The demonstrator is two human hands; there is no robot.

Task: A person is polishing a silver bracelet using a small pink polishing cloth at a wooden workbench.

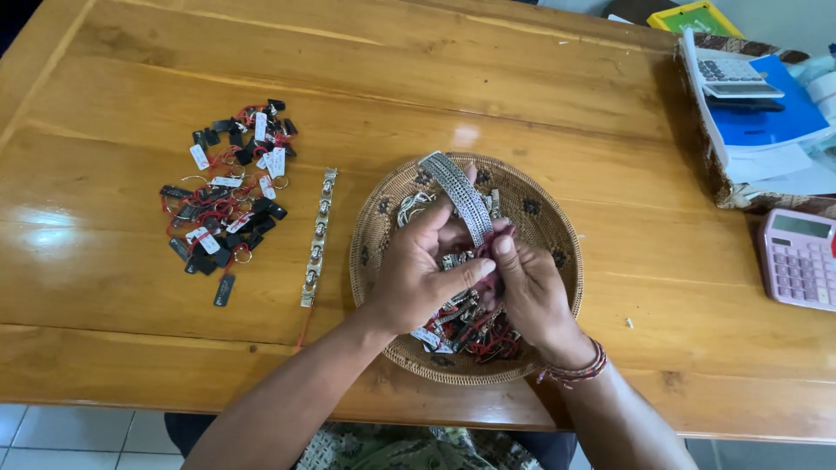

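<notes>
A round woven basket (542, 218) sits on the wooden table (435, 87) and holds a tangle of silver bracelets with red strings and tags. My left hand (414, 271) and my right hand (531, 292) meet over the basket. Together they grip a wide flat silver mesh bracelet (459, 193) that arcs up and away from my fingers. My right thumb presses on its lower end. A beaded band circles my right wrist.
A silver link bracelet (318, 235) lies straight to the left of the basket. Further left is a pile of rings with black and white tags (231, 196). A pink calculator (799, 258) and a stack of papers with a second calculator (740, 78) are at the right.
</notes>
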